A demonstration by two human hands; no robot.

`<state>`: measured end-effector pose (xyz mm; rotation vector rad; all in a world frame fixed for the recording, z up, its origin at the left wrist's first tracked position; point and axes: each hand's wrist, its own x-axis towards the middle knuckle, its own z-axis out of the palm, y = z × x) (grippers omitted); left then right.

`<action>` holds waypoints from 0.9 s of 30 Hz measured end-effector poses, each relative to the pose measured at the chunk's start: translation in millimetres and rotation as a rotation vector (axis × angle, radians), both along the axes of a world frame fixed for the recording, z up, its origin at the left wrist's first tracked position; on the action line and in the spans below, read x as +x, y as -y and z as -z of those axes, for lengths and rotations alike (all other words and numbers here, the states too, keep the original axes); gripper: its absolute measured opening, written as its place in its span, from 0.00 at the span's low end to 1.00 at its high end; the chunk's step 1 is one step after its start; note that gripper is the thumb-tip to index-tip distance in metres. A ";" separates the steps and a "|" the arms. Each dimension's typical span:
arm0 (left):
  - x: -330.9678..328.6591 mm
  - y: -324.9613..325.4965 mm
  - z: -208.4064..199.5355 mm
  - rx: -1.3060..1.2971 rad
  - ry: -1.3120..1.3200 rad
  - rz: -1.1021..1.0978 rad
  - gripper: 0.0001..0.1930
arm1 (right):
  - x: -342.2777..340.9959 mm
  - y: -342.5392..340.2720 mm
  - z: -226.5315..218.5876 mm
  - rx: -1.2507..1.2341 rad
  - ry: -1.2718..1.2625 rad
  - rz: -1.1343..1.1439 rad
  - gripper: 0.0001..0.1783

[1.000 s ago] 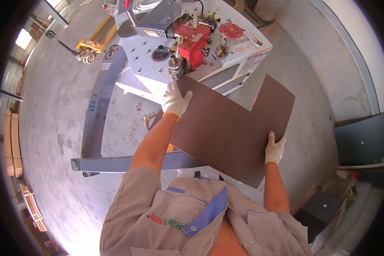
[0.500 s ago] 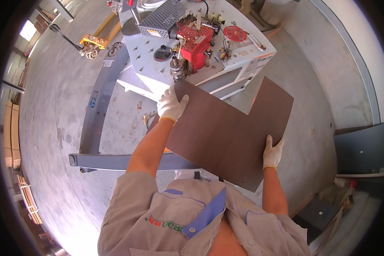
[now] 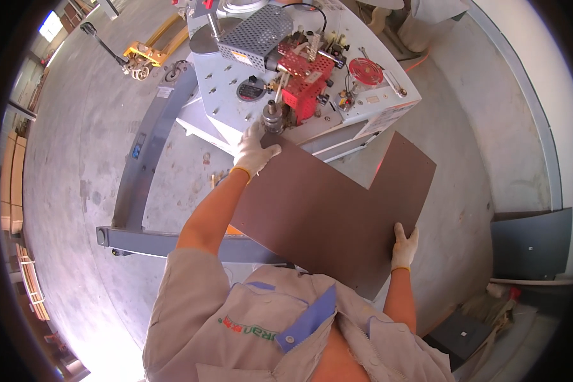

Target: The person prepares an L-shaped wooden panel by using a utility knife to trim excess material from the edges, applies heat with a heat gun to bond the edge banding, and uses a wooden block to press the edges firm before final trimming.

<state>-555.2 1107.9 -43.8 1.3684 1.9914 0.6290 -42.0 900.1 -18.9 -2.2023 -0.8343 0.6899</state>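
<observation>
A flat dark brown panel [image 3: 325, 210] with a square notch cut from its far edge spans the space in front of my body. At its far left corner my left hand [image 3: 254, 154], in a white glove, grips the edge, thumb on the top face and fingers reaching forward along the side. My gloved right hand [image 3: 403, 249] holds the right edge nearer to me, with its thumb over the top; some fingers are hidden. The panel's far left corner is close to a metal roller [image 3: 272, 118] on the machine; whether they touch I cannot tell.
Ahead stands a machine with a pale table [image 3: 229, 105], a red perforated guard [image 3: 304, 92] and a grey mesh cover [image 3: 256, 35]. A grey metal frame [image 3: 134, 153] lies on the left. Further off is a yellow pallet truck [image 3: 143, 56]. Dark panels [image 3: 531, 245] lean at the right.
The view has shifted, so the machine and the panel appear lower. Against the machine, the panel has moved slightly left. Both hands keep their hold on it.
</observation>
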 end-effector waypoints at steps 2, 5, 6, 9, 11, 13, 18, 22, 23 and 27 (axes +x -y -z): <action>-16.3 -21.3 13.2 0.296 -0.272 0.165 0.61 | -1.5 -3.7 0.7 -0.007 -0.004 -0.028 0.57; -13.1 -48.2 -45.5 0.027 0.039 0.356 0.59 | 7.4 2.1 11.4 -0.052 0.046 -0.031 0.57; -22.4 -56.3 -37.7 0.024 0.042 0.349 0.59 | 4.4 -2.0 11.7 -0.055 0.049 -0.037 0.57; -42.3 -67.7 -18.4 0.057 0.040 0.412 0.58 | -4.3 -3.5 12.2 -0.011 -0.040 0.002 0.58; -49.2 -69.9 -18.7 0.092 0.156 0.456 0.58 | -2.8 -7.5 19.9 -0.003 -0.058 0.013 0.57; -49.7 -71.3 -10.4 0.139 0.192 0.451 0.56 | 1.3 -7.1 31.3 0.044 -0.135 0.066 0.57; -52.3 -71.5 -8.1 0.184 0.287 0.436 0.50 | -10.4 -13.9 32.6 0.152 -0.326 0.082 0.53; -53.1 -76.6 -5.5 0.178 0.299 0.453 0.47 | -11.3 -13.2 41.7 0.146 -0.243 0.173 0.47; -54.9 -78.2 -6.1 0.179 0.283 0.458 0.46 | -15.4 -15.4 41.5 0.199 -0.307 0.172 0.45; -66.0 -87.0 -4.6 0.153 0.170 0.522 0.42 | -25.8 -20.8 35.8 0.146 -0.266 0.145 0.43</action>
